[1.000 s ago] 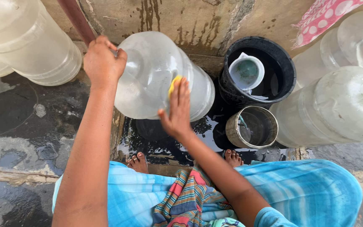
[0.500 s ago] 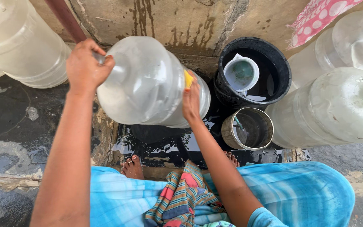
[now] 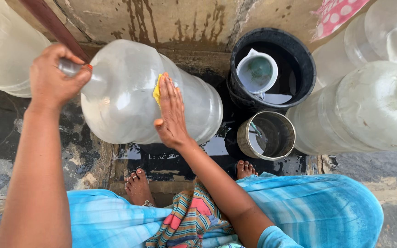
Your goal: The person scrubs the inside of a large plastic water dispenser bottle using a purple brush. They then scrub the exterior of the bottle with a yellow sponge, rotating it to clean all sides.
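Wet dark floor (image 3: 5, 138) lies under the clear jug (image 3: 129, 92); left hand (image 3: 53, 78) grips its neck, right hand (image 3: 171, 112) presses flat what seems a yellow sponge (image 3: 156, 90).

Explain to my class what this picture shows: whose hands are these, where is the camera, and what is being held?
The camera sits on a person's head and looks down at their own bare hands; no machine is involved. The left hand closes its grip around the neck of a big clear water jug lying tilted on its side. The right hand presses a yellow sponge flat against the jug's wall. On the wet ground stand a black bucket with a white mug inside, a steel pot, and more jugs.
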